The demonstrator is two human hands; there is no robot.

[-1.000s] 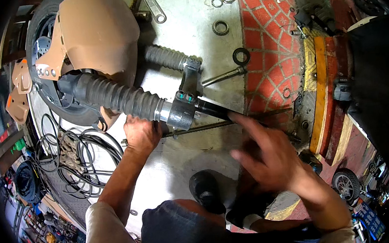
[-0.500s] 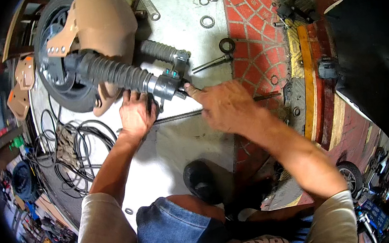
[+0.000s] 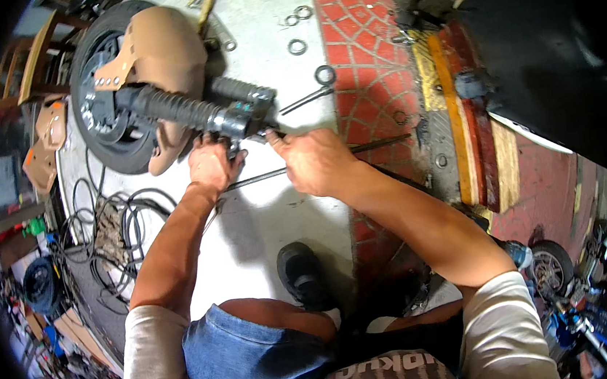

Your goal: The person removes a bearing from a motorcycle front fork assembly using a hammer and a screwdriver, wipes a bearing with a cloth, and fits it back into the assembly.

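Note:
A front fork [image 3: 186, 113] with ribbed black rubber boots lies on the pale floor, joined to a wheel [image 3: 113, 149] under a tan fender [image 3: 169, 45]. My left hand [image 3: 212, 165] is against the near side of the fork by its clamp [image 3: 233, 121], its fingers curled round the underside and partly hidden. At the clamp's right end is my right hand [image 3: 315, 160], its fingers bent and a fingertip pressed to the fork end. Whatever it pinches there is too small to make out. A long thin dark rod [image 3: 262, 177] lies below both hands.
Several metal rings, one a black ring [image 3: 325, 75], lie beyond my right hand near a thin rod tool [image 3: 306, 101]. Coiled black cable [image 3: 121, 229] spreads at left. A wooden-edged bench [image 3: 461, 123] with a black cover stands at right. My shoe [image 3: 300, 270] is close below.
The whole view has shifted, so the fork and floor sit a little further left and higher. Both hands stay at the fork clamp, with only slight movement of the right hand's fingers.

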